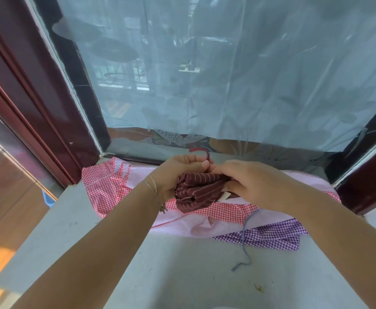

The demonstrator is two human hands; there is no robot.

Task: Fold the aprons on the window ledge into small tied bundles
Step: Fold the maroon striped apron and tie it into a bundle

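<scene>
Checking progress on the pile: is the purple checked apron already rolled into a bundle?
No, the purple checked apron lies flat on the ledge under pink fabric.

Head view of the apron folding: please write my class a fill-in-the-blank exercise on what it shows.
1. The bundle held in both hands is dark red with white ____.
2. The purple apron has a ____ pattern.
3. The blue-and-white string lies across the ____ apron.
4. The aprons lie on a grey ____ below the window.

Missing words: stripes; checked; purple; ledge
</scene>
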